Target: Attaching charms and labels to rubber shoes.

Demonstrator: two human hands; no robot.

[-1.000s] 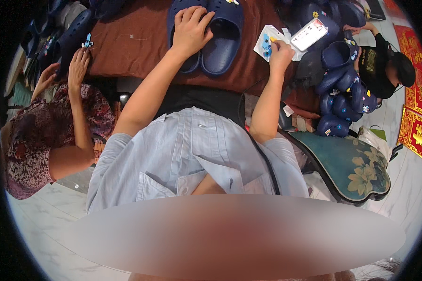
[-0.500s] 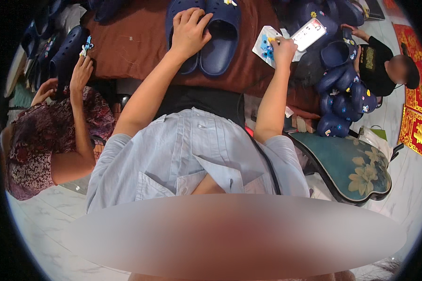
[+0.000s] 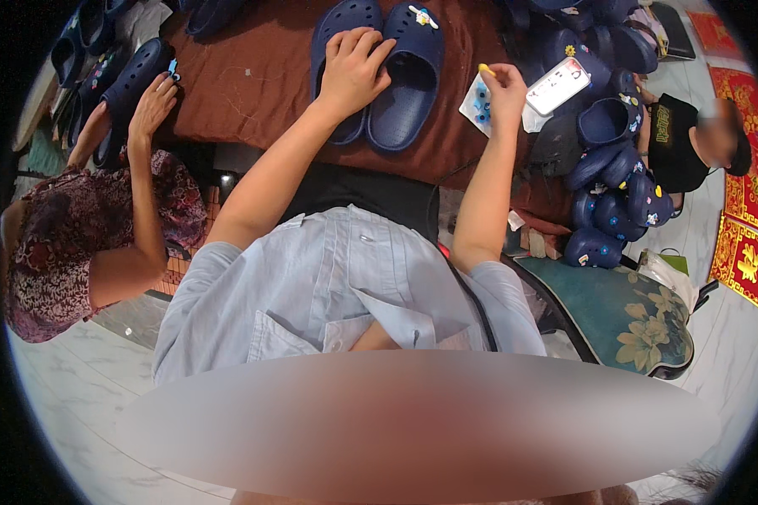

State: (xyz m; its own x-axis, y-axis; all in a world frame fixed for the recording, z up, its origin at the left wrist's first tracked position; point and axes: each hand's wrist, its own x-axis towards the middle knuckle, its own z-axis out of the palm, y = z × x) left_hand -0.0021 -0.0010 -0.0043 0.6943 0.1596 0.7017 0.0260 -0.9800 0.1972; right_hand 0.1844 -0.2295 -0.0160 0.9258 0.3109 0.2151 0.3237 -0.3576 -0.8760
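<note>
Two navy clogs lie side by side on the brown cloth. My left hand [image 3: 354,74] grips the left clog [image 3: 338,18], its fingers bent over the upper and hiding part of it. On the right clog [image 3: 402,114] sits a small white-and-yellow charm [image 3: 423,16]. My right hand [image 3: 507,94] pinches a small yellow shoe charm [image 3: 484,69] between thumb and fingers. Just below that charm lies a clear packet [image 3: 479,104] of blue pieces. Beside my right hand, a phone in a white case [image 3: 557,87] lies among the clogs.
Brown cloth [image 3: 236,93] covers the table. Decorated navy clogs [image 3: 619,215] pile up at the right, near a teal floral chair [image 3: 619,311]. At left a co-worker [image 3: 101,227] handles a clog [image 3: 139,71]; another person [image 3: 682,139] is at far right.
My right hand has lifted the yellow charm off the packet. My left hand stays on the left clog. The co-worker's hand at left has shifted on a blue charm.
</note>
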